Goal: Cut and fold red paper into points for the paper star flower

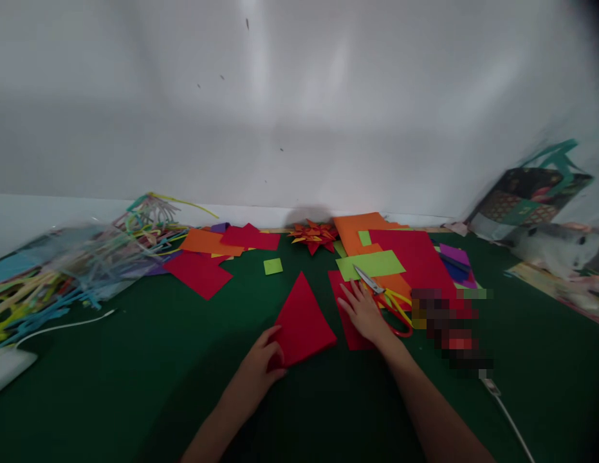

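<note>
Roughly, pipe cleaners (pixel 67 283) far left, green table (pixel 110 386) between them and left hand (pixel 263 360). Left hand curled, gripping red triangle (pixel 304 321) by its left edge, mid-table. Star (pixel 313 236) behind, near table's wall-side edge. Narrow green gap, then right hand (pixel 364 314), fingers spread on red sheet (pixel 353 339), by scissors (pixel 376 287). Tote (pixel 525 193) far right. Wall (pixel 231 128) whitish.

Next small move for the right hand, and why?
I'd slide the right hand left to steady the lower right corner of the folded red triangle. Only the left hand touches that piece, at its lower left; the lower right corner has no hand on it. The right hand lies on a separate red sheet, beside the scissors.
</note>
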A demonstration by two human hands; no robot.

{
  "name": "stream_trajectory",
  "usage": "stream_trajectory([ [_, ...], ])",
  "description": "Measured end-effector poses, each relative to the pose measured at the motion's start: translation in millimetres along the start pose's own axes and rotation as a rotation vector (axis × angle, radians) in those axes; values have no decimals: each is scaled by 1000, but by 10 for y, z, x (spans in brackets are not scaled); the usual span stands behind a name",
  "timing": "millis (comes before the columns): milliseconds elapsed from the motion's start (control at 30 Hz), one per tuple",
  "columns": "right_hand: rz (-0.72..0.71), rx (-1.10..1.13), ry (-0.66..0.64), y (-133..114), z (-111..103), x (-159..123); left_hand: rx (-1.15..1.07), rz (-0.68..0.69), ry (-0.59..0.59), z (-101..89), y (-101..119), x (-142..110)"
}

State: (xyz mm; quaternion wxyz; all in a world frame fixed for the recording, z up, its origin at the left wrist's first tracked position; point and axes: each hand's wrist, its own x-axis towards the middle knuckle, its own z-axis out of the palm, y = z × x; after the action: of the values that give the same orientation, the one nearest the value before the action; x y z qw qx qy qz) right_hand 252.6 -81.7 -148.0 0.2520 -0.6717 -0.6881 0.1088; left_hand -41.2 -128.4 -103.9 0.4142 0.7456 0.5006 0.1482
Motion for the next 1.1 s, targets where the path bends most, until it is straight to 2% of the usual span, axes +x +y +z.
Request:
stream_trajectory([
  [100,36,72,-29,123,-71,36,-11,20,-4,2,-27,4],
  [233,55,205,-19,135,-224,125,-32,40,-3,-6,-38,1],
  [367,66,232,65,22,-260,169,-74,50,-3,-11,-46,-9],
  [500,43,283,134,-167,-163,120,-141,51,30,-26,-26,-31],
  [600,5,337,115,-304,-98,45,-208,39,101,-40,4,-25],
  [733,-9,406,61,-452,-99,-42,-405,1,227,-32,22,11],
  [833,-4,513,-1,-540,-107,-66,-339,-57,365,-24,27,12],
  [900,9,590,6,-575,-90,-60,-238,-73,437,-47,34,-2],
  [1033,125,805,74,-573,-59,-32,-190,28,526,-185,59,-20],
  [1100,183,990,7,-559,-76,-35,-249,73,567,-269,76,-3],
])
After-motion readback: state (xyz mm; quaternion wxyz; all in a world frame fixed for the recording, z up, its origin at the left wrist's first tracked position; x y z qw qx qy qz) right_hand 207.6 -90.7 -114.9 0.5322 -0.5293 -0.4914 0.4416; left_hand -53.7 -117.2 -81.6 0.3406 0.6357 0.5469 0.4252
